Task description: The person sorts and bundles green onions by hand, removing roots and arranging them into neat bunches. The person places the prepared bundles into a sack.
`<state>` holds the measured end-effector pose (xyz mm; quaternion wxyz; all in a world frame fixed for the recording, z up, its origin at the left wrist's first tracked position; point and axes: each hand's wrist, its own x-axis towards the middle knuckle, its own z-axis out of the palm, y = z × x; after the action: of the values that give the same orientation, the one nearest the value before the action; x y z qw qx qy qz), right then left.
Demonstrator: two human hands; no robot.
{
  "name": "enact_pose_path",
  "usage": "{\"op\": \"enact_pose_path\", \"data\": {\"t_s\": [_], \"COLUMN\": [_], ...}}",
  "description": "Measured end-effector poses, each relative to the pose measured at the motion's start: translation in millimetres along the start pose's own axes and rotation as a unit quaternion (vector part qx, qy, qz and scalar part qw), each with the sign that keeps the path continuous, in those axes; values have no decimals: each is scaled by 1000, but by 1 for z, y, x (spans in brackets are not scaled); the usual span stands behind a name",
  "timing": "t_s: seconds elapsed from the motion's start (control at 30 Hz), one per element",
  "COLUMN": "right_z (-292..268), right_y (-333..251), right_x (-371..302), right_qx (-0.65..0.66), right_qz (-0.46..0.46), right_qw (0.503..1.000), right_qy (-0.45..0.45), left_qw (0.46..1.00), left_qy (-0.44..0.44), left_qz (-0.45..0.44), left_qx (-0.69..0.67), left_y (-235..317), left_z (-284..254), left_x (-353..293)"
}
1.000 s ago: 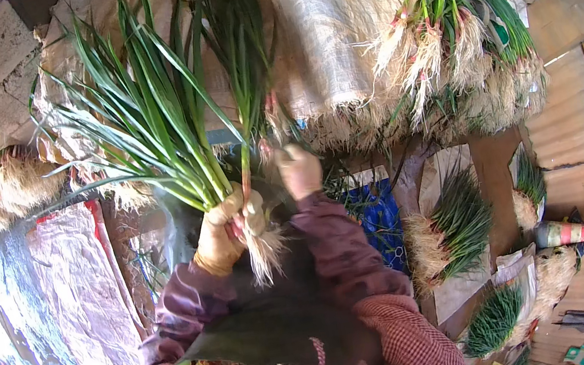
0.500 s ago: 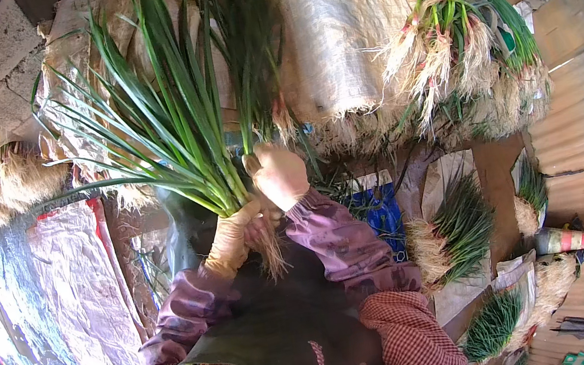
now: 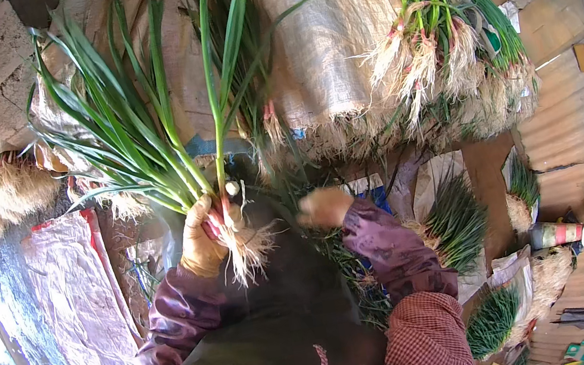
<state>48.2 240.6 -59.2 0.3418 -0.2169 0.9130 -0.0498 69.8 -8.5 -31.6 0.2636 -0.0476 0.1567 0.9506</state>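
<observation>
My left hand (image 3: 200, 238), in a pale glove, grips a bunch of green garlic (image 3: 161, 168) by its reddish stem ends. The long flat leaves fan up and to the left, and pale stringy roots (image 3: 248, 253) hang below the fist. One taller stalk (image 3: 218, 137) stands upright at the bunch's right side. Off to the right, apart from the bunch, is my right hand (image 3: 326, 207). It is smeared by motion, so its fingers and anything in them cannot be made out. Loose green leaves (image 3: 348, 257) lie below it.
Woven sacking (image 3: 330, 33) covers a heap ahead, with more rooted bunches (image 3: 428, 33) on its right part. Further bunches (image 3: 456, 222) lie on sheets at the right, near a white-topped container (image 3: 564, 232). A pale sack (image 3: 81, 289) is spread on the left. A dark apron (image 3: 275, 321) covers my lap.
My right hand has left the bunch and moved right and down. My left hand has shifted slightly left with the green garlic, whose leaves now spread wider.
</observation>
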Motion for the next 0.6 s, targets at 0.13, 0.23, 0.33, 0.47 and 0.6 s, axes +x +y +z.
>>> {"op": "enact_pose_path", "data": {"t_s": [0.13,0.23,0.33,0.47,0.6], "right_z": [-73,-117,-120,-74,-41], "right_y": [5,32,42,0,-63], "right_x": [58,116,137,82,44], "right_qx": [80,85,286,112,50], "right_qz": [168,191,167,96,-9], "right_qw": [903,890,859,842,897], "right_qy": [387,404,391,519,438], "left_qw": [997,995,993,967,944], "left_qy": [-43,-70,-45,80,175], "left_qz": [-58,-55,17,-9,-32], "left_qx": [23,44,106,241,279], "left_y": [-20,-23,-16,-13,-25], "left_z": [-3,14,21,-1,-14], "left_x": [8,2,9,21,27]}}
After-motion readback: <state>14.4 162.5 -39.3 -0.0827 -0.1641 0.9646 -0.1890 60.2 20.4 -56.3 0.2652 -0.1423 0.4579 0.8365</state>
